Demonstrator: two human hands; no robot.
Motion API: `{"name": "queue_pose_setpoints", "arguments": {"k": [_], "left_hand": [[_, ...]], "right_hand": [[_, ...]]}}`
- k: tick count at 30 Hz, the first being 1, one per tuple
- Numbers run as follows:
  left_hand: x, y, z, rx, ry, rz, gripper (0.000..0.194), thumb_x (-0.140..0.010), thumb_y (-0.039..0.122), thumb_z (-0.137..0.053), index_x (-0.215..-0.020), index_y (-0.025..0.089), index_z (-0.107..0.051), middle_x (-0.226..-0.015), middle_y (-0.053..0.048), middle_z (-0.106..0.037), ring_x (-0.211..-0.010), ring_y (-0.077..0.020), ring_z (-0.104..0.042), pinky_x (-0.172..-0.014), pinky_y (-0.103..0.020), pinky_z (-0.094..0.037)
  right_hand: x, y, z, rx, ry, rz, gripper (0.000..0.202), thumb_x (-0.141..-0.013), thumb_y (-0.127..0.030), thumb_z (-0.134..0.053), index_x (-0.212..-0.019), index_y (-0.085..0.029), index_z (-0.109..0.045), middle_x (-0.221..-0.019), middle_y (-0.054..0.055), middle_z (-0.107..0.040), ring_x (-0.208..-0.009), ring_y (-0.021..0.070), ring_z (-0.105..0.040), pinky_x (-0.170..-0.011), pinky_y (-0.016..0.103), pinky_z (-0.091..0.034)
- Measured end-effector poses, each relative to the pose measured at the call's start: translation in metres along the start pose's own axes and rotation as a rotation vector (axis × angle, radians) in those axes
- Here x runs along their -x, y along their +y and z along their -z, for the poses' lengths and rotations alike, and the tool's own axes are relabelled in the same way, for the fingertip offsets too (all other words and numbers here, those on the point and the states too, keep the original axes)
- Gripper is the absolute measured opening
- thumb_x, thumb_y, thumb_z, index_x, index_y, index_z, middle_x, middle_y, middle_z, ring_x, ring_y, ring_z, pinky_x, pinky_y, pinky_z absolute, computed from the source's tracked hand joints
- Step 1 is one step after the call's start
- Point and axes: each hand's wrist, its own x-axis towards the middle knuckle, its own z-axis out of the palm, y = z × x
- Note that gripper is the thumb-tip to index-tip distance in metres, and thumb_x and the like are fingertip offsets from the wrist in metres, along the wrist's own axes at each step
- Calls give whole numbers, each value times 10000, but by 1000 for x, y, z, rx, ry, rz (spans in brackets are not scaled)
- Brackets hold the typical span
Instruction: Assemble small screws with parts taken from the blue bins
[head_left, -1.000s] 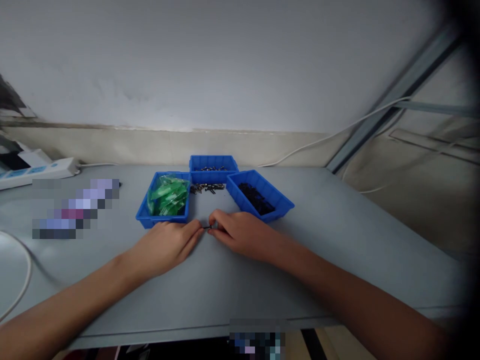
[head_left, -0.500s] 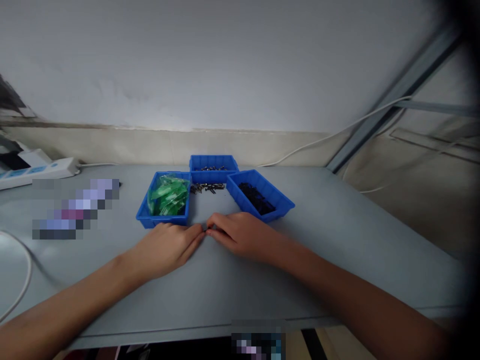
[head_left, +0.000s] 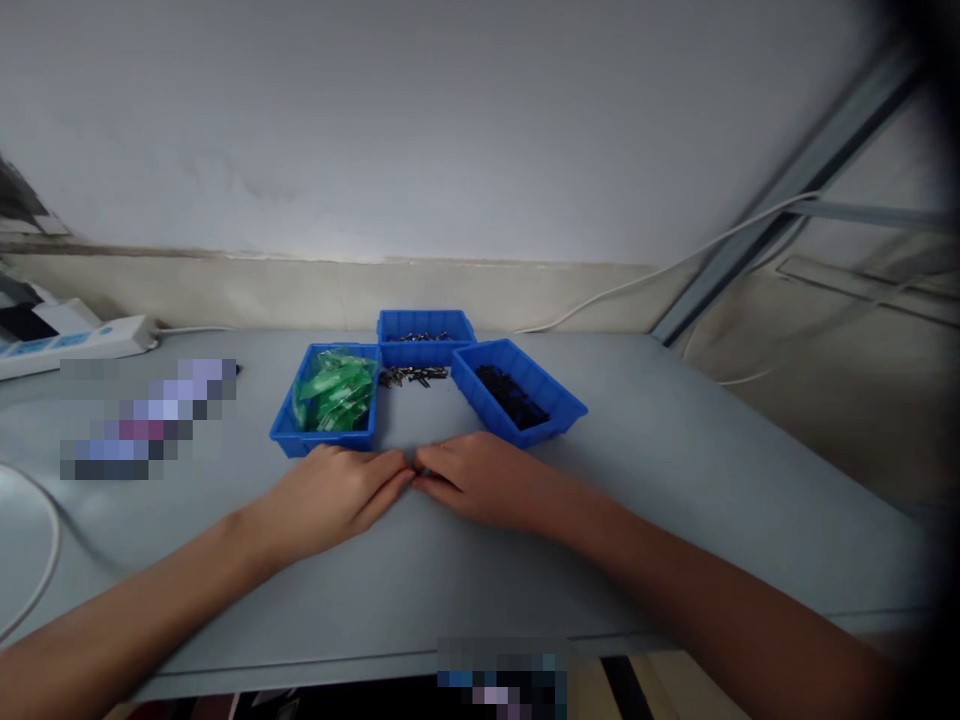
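Note:
My left hand (head_left: 330, 500) and my right hand (head_left: 487, 480) meet fingertip to fingertip over the grey table. Both are pinched around something small and dark that I cannot make out. Just behind my left hand is a blue bin (head_left: 283, 436) of green plastic bags (head_left: 337, 390). A second blue bin (head_left: 566, 415), tilted in angle behind my right hand, contains black parts (head_left: 510, 397). Farther back, a third blue bin (head_left: 426, 353) holds small metal pieces (head_left: 427, 337), and a pile of dark metal pieces (head_left: 416, 375) lies in front of it.
At the back left lies a white power strip (head_left: 82, 343). A blurred-out object (head_left: 150, 420) is on the table's left side, near a white cable (head_left: 56, 530). A metal frame post (head_left: 742, 230) stands at the right, with a wall behind the table.
My right hand's fingers have shifted slightly down and closer to the left fingertips. My left hand has hardly moved, and the bins remain in place.

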Motion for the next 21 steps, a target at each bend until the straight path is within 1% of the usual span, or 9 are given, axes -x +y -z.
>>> {"name": "queue_pose_setpoints", "arguments": {"k": [4,7,10,13,17,21], "left_hand": [[0,0,1,27,19,-52,341,-941,306,-266,-834,170,-560,-653,-11,-606,-579,-144,-586,-526,-243,-387],[1,-1,0,21,22,-62,344,-941,313,-263,-835,172,-558,-654,-8,-605,-575,-144,-584,-522,-245,-381],[1,-2,-2,-1,5,-51,338,-938,320,-267,-832,171,-551,-643,-7,-599,-572,-144,-584,-519,-245,-373],[1,-3,-3,-31,-33,-4,322,-933,325,-276,-831,179,-544,-635,-6,-598,-574,-151,-590,-510,-246,-361],[0,-4,-5,-65,-69,32,309,-929,330,-281,-829,189,-537,-625,-4,-595,-564,-163,-592,-491,-250,-339],[1,-5,-5,-44,-80,32,291,-924,329,-285,-851,181,-525,-642,-9,-598,-565,-162,-589,-482,-245,-328]], "right_hand": [[0,0,-2,-14,1,22,166,-878,-263,-426,-815,-157,-536,-749,33,-625,-645,135,-547,-574,252,-330],[0,-1,-2,-23,-4,21,146,-871,-254,-439,-805,-160,-530,-750,29,-623,-644,133,-543,-576,251,-326],[0,0,-1,-15,-4,3,131,-863,-245,-446,-805,-162,-530,-733,24,-618,-640,136,-541,-567,253,-315],[0,0,2,-18,-5,-47,131,-859,-249,-449,-807,-161,-532,-728,25,-613,-642,139,-538,-560,252,-305],[1,-1,8,-141,5,-107,135,-847,-290,-472,-828,-167,-523,-699,7,-596,-617,124,-521,-538,235,-296],[1,-4,10,-297,-1,-110,124,-825,-300,-501,-797,-179,-499,-648,-23,-559,-571,98,-483,-509,216,-288]]}}
